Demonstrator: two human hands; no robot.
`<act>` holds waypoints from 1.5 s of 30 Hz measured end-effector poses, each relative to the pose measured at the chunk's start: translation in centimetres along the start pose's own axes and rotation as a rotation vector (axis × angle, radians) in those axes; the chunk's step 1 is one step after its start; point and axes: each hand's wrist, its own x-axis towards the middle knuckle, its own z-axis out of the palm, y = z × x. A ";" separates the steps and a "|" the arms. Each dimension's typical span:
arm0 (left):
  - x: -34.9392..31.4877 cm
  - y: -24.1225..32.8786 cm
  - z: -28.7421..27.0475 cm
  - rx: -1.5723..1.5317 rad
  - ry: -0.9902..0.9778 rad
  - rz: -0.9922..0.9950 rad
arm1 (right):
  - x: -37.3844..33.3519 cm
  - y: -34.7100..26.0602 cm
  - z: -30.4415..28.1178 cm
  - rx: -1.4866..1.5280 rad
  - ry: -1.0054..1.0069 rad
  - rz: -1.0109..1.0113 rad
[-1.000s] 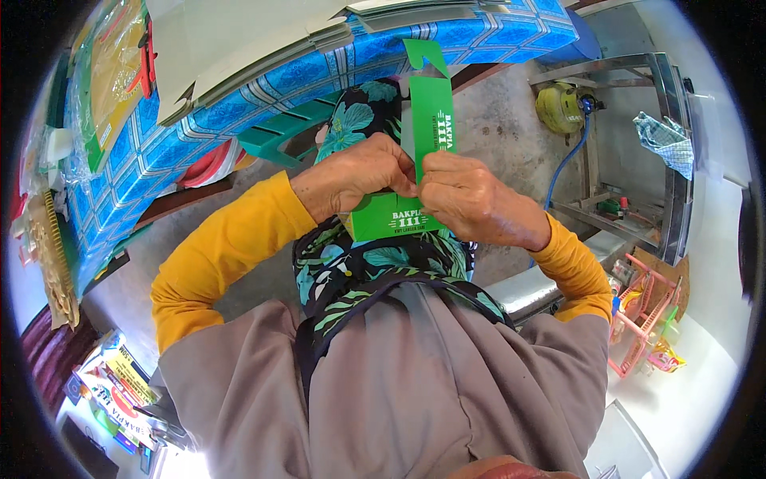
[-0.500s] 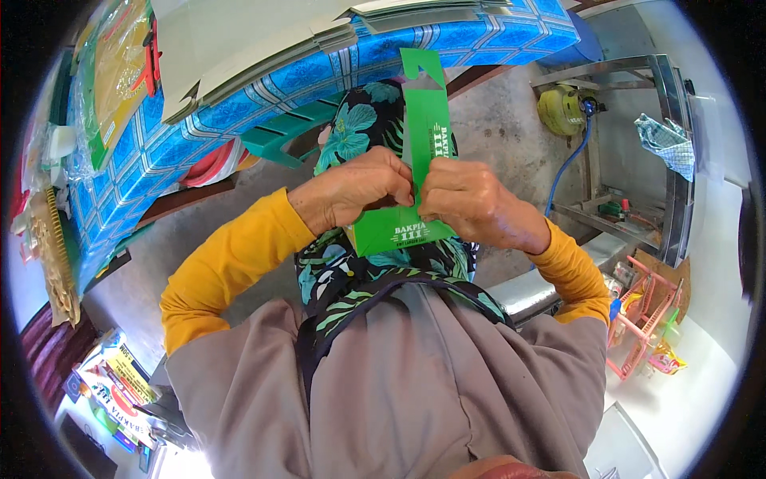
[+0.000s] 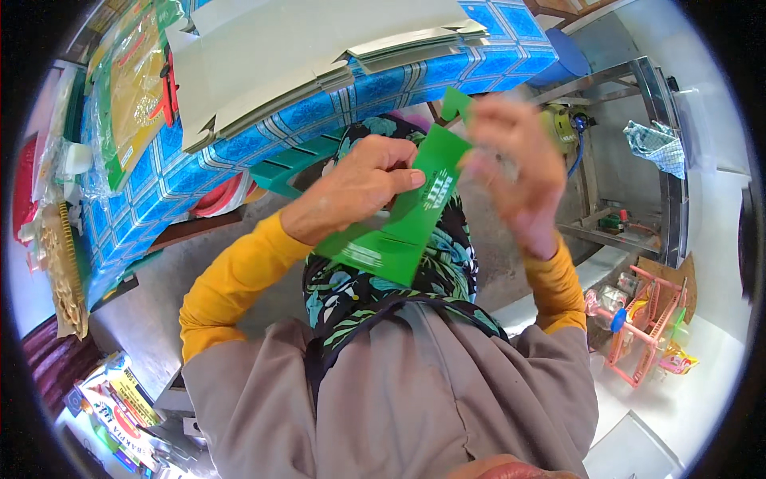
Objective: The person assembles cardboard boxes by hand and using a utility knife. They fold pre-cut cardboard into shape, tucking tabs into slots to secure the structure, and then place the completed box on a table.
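Presently in hand: one green paperboard carton (image 3: 408, 231), partly folded, white print on its panels, held tilted over the wearer's lap, above dark floral fabric (image 3: 455, 255). Left hand (image 3: 355, 188): gripping the carton, thumb pressed on the panel, fingers curled behind. Right hand (image 3: 523, 168): raised beside the carton's upper end, near the small end flap (image 3: 456, 104); blurred, so whether it pinches the flap or is clear of it cannot be told. Step in hand, by judgement: folding of the carton's panels and flap. Next move, by judgement, calls for a firm left hold and right fingertips set squarely on the flap, bending along its crease without crushing the thin board. Beyond the hands: a counter (image 3: 383, 89) under blue patterned covering, bearing a stack of pale flat cardboard sheets (image 3: 311, 48).
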 end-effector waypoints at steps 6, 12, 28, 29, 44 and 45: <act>0.1 1.6 -0.9 0.419 -0.088 0.074 | -1.6 5.7 -0.3 0.706 -0.108 0.685; 0.8 -1.0 -0.9 -0.155 0.035 -0.191 | -1.5 4.0 -0.3 0.727 -0.139 0.427; 2.0 -3.2 -0.3 -0.157 -0.005 -0.187 | -2.5 3.0 2.6 0.329 -0.323 -0.135; 2.0 -3.2 -0.3 -0.178 -0.002 -0.188 | -2.9 3.2 2.8 0.299 -0.317 -0.148; -1.3 -2.5 2.1 0.125 -0.058 0.183 | -3.5 1.9 1.4 0.556 -0.410 0.374; -2.2 -2.3 2.9 0.266 -0.091 0.344 | -3.8 2.1 1.0 0.670 -0.404 0.524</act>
